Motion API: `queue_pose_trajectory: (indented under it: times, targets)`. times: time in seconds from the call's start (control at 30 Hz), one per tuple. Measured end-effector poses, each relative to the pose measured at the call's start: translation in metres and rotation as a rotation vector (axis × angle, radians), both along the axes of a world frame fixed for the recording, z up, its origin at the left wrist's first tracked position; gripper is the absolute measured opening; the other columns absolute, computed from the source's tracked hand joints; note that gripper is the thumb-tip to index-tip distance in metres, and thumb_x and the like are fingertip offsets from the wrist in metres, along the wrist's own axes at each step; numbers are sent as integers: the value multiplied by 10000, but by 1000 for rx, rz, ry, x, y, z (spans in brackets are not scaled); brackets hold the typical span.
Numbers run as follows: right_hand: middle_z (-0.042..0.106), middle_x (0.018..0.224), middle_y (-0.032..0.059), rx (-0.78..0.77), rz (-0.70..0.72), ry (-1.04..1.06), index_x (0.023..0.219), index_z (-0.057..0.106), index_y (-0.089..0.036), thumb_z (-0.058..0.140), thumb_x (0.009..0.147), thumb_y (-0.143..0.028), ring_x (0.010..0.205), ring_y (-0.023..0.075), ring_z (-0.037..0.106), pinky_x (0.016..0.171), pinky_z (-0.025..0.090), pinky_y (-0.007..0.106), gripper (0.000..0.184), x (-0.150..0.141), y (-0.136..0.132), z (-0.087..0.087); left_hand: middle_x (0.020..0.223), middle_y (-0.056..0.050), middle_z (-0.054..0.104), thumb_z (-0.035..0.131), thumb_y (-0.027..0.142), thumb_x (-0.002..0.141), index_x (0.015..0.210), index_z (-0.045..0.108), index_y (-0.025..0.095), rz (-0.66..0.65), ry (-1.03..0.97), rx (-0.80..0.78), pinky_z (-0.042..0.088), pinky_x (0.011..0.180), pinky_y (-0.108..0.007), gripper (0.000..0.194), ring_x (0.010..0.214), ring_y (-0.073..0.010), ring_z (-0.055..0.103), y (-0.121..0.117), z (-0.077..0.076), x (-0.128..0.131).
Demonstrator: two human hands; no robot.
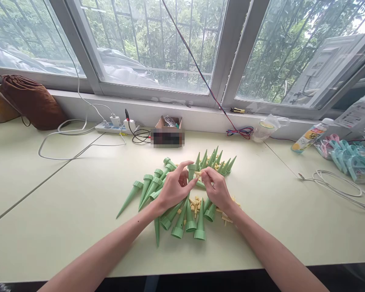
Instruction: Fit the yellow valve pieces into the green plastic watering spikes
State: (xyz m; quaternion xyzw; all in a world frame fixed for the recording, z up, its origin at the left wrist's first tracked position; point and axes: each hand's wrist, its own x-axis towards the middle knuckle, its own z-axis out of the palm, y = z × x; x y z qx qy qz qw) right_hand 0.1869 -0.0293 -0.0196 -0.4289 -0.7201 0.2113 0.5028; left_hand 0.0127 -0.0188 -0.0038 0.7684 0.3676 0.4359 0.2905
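Observation:
Over the middle of the pile, my left hand (pixel 177 182) grips a green plastic spike (pixel 192 172), its wide ribbed cap up. Close to that spike's side, my right hand (pixel 215 184) pinches a small cream plastic piece (pixel 197 173). I cannot tell whether the piece touches the spike. Around both hands lie several more green spikes (pixel 129 198), some with their caps toward me. Behind the hands, a group of spikes (pixel 214 158) stands with points up. Loose cream pieces (pixel 196 205) are heaped beneath the hands, and more lie partly hidden by my right wrist.
A power strip (pixel 109 127) with plugs and looping white cable lies at the back left, near a brown drawstring bag (pixel 33 101). A small open box (pixel 168 121) sits by the window ledge. To the right are a spray can (pixel 312 136), bagged teal clips (pixel 353 160) and a coiled cable (pixel 331 182).

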Motion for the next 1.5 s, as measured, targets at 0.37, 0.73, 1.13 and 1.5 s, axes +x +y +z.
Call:
queue_pose_trajectory:
  times: [0.37,0.73,1.13,1.5]
  targets:
    - [583,828,29,31,20,-53,965,576,-201,403,1030,-328,713,156,526,653,421,277,224,1,1,-1,595,81,380,629,381,878,1295,496,198,-53,-126,-176,347,463,-192,474,492,-85,372,1,3,-1]
    - [499,710,3,45,31,-60,786,503,-207,381,1033,-332,615,143,436,572,366,271,303,1,0,-2,563,100,423,597,305,888,1237,498,191,22,44,48,359,501,-190,380,477,-80,395,-1,-4,2]
    - [507,713,2,-25,46,-9,777,501,-200,391,1027,-328,613,137,434,570,350,268,302,0,0,-4,608,87,429,590,240,897,1245,509,214,44,112,162,394,523,-183,358,501,-77,407,0,-6,1]
    - [474,681,-8,-59,63,40,745,483,-199,392,1025,-355,597,131,416,558,338,264,333,0,-2,-3,739,25,591,585,219,918,1278,529,206,48,119,246,452,560,-198,365,539,-81,492,2,-9,0]
